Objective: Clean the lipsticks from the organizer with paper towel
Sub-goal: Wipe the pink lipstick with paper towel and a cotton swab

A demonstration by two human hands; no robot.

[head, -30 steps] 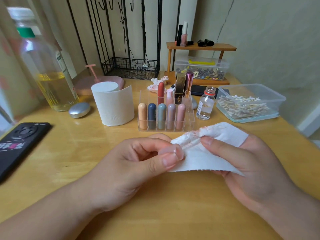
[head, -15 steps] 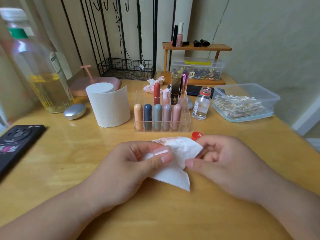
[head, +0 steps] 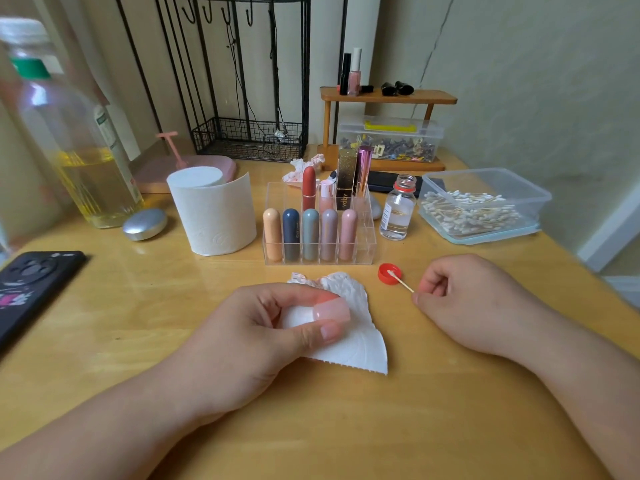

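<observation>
My left grip (head: 249,341) clamps the pink lipstick (head: 330,311) against the paper towel (head: 360,348). Its long axis points frame-right toward my right grip (head: 467,306), which pinches a cotton swab (head: 401,283).

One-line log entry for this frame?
left hand grips pink lipstick, paper towel | right hand pinches cotton swab, tip in red cap
</observation>
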